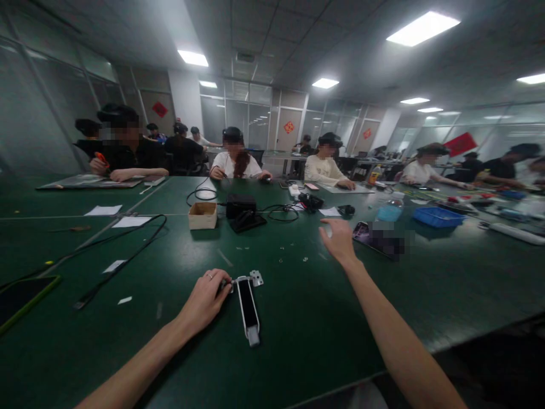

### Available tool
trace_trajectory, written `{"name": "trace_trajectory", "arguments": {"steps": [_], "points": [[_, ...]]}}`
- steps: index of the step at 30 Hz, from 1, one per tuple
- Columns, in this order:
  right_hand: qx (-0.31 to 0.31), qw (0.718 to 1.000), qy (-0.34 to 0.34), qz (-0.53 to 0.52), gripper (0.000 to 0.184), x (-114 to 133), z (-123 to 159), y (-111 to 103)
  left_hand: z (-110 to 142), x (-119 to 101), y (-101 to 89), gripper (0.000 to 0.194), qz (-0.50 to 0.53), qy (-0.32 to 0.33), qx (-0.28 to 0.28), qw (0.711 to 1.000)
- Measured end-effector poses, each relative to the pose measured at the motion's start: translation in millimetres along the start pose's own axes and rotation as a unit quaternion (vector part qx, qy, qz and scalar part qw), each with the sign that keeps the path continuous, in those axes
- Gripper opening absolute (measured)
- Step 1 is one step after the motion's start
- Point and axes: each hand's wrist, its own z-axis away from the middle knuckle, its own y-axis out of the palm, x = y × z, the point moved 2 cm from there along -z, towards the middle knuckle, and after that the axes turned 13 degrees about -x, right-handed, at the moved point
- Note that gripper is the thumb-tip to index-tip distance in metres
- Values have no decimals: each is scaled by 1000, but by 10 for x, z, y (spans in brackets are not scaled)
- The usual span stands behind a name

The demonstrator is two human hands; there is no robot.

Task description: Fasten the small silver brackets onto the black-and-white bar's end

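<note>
Apparently, a steadying step was in hand. The bracket [248, 307] was laid on the surface [298, 335] between the hands, nearer the left. Its left end was touched by the curled fingers of the left hand [208, 294]; whether it was pinched could not be told. The right hand [339, 240] was held with thumb and fingers apart, near the phone [377, 240], nothing seen in it. A firm two-sided hold on the bracket seemed called for next.

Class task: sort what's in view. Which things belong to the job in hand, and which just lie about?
Likely the job:
metal piece with black strip, at the left hand

Likely lying about:
blue tray
small open box
green-edged device
</note>
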Motion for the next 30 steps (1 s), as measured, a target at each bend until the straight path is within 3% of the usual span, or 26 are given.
{"name": "trace_trajectory", "arguments": {"steps": [2, 6, 8, 11, 15, 26, 28, 30], "points": [[-92, 987, 103, 77, 33, -442, -37, -165, -14, 1, -12, 14, 4, 0, 0, 1000], [-236, 908, 283, 199, 46, -1180, 190, -447, -24, 12, -16, 16, 9, 1, -1, 1000], [-243, 891, 321, 208, 55, -1440, 338, -500, -19, 40, 5, 18, 9, 0, -3, 1000], [-187, 894, 365, 182, 62, -1703, 467, -488, -10, 88, 40, 22, 8, -3, -7, 1000], [-146, 896, 386, 161, 60, -1860, 467, -433, -19, 82, 31, 22, 3, -10, 6, 1000], [-183, 884, 409, 136, 52, -1975, 441, -398, -61, -46, -43, 27, -2, -18, 20, 1000], [-214, 872, 421, 130, 51, -1874, 407, -453, -62, -42, -39, 28, 0, -20, 19, 1000], [-288, 851, 426, 104, 48, -1710, 329, -588, -61, -35, -35, 29, 2, -23, 19, 1000]]}}
